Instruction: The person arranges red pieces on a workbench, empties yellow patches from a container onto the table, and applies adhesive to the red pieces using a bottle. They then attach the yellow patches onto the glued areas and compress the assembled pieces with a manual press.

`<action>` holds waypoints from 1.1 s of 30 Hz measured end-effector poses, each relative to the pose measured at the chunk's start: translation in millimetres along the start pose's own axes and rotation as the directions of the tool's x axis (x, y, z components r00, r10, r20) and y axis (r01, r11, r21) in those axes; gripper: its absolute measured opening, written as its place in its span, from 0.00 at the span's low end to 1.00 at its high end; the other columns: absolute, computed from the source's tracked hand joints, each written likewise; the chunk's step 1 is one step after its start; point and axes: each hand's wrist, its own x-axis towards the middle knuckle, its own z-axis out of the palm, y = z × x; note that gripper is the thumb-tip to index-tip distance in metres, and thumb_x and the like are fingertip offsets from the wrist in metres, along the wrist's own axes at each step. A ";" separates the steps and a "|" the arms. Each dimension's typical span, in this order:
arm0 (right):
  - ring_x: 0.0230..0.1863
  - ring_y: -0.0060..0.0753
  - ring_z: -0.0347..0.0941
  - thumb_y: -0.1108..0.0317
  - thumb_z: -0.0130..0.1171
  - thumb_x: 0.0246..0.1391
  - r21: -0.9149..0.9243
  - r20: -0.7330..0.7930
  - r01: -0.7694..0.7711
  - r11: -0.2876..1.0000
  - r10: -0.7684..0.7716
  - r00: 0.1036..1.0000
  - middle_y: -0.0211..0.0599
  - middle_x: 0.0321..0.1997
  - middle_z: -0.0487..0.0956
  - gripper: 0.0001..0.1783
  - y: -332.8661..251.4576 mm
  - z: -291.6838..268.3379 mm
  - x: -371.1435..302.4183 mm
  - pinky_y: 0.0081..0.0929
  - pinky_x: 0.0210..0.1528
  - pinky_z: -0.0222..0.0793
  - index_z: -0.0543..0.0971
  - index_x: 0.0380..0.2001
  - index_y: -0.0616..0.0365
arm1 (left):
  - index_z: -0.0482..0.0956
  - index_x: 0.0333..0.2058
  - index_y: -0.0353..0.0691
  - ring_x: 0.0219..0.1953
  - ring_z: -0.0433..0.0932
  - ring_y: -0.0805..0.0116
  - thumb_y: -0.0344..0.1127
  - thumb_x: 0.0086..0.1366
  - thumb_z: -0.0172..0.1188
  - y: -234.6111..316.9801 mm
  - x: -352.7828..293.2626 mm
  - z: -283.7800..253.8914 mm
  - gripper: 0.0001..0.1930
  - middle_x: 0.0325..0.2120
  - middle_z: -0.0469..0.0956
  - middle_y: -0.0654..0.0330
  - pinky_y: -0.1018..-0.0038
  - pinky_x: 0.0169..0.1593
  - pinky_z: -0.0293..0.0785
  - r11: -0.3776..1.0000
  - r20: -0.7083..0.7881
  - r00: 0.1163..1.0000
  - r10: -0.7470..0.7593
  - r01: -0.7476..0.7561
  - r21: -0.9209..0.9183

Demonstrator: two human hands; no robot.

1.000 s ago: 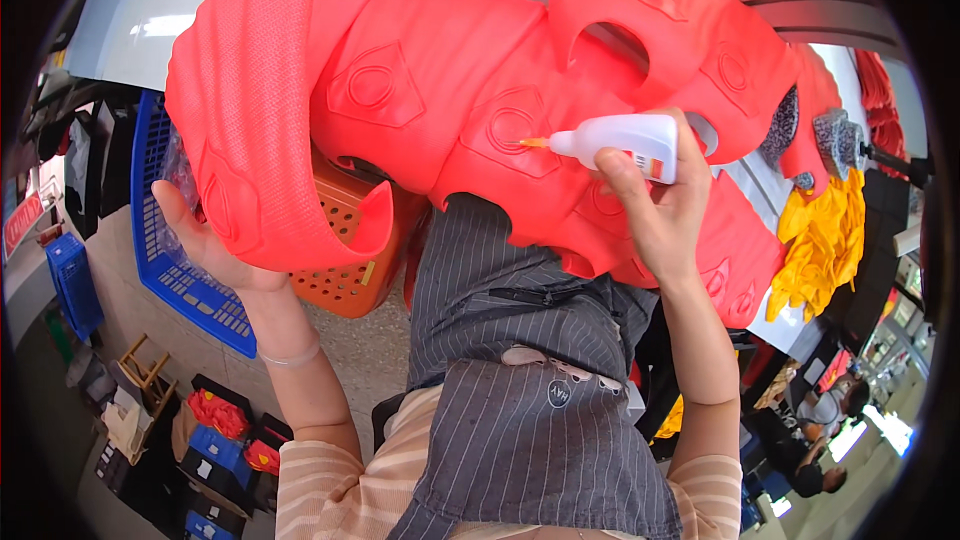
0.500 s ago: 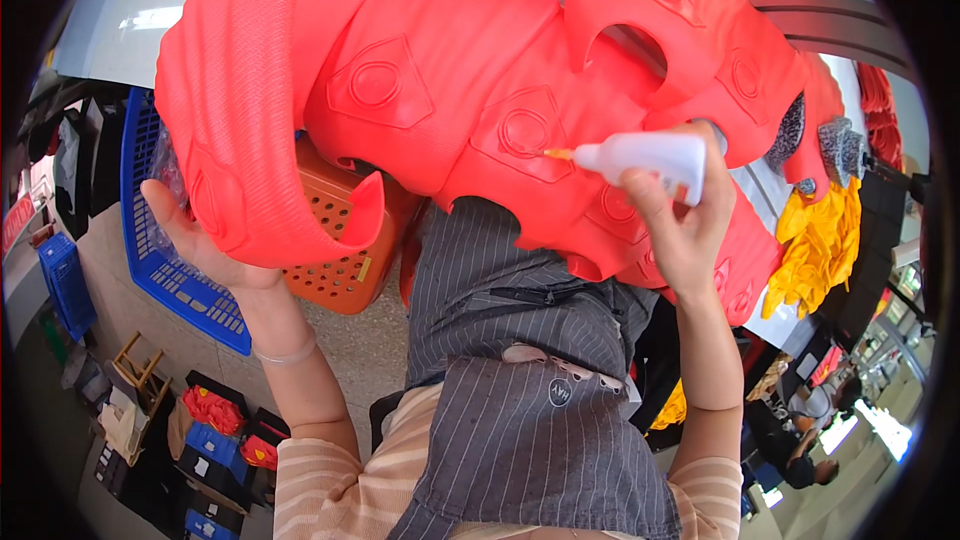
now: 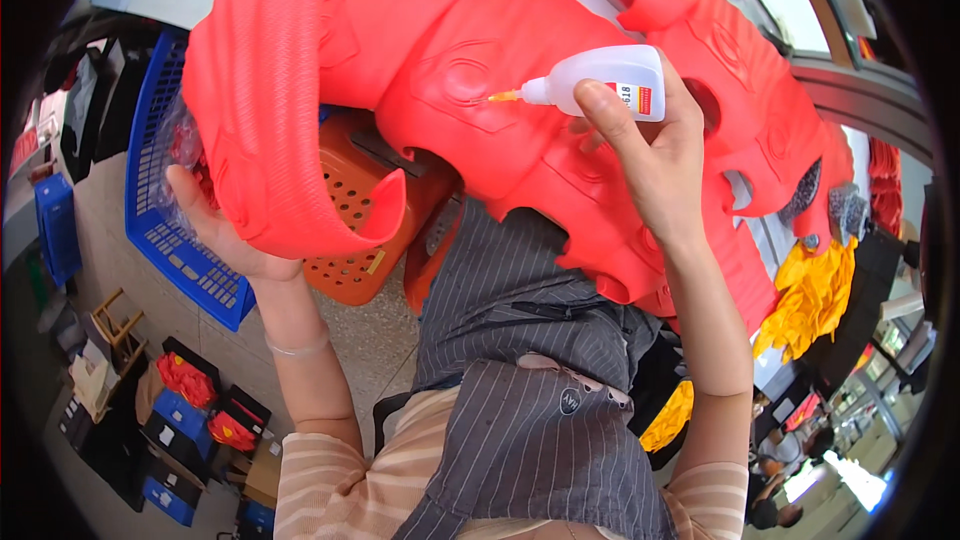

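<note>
A large red moulded foam piece (image 3: 400, 20) with raised pentagon-and-ring emblems lies across the table and over my lap. Its left end curls round in a ribbed band (image 3: 275, 100). My left hand (image 3: 235, 245) supports that band from its outer lower side, thumb stretched out and other fingers partly hidden behind the foam. In my right hand (image 3: 655, 155) is a translucent white glue bottle (image 3: 600, 75), gripped between thumb and fingers and held nearly level. Its thin orange-based needle tip points left and is at the lower edge of an emblem ring (image 3: 463, 75); contact is hard to tell.
Below the foam at left stand a blue plastic basket (image 3: 165, 240) with clear plastic wrapping and an orange perforated stool (image 3: 350, 275). More red foam pieces (image 3: 740, 70) spread at the right, beside yellow sheets (image 3: 810, 290). Stacked boxes (image 3: 185, 440) sit lower left.
The view has shifted, and the foam lies somewhat differently in it. My right hand and the bottle have moved up and left in the picture, with the tip still beside the same emblem ring.
</note>
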 end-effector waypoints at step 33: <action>0.29 0.23 0.74 0.56 0.56 0.56 0.166 0.176 -0.085 0.982 0.056 0.983 0.39 0.33 0.78 0.20 -11.4 61.2 78.1 0.20 0.28 0.70 0.74 0.41 0.64 | 0.56 0.61 0.38 0.61 0.60 0.57 0.60 0.63 0.47 40.9 -0.4 -43.9 0.37 0.61 0.59 0.54 0.61 0.64 0.55 0.977 0.142 0.989 -0.039 0.067 -0.202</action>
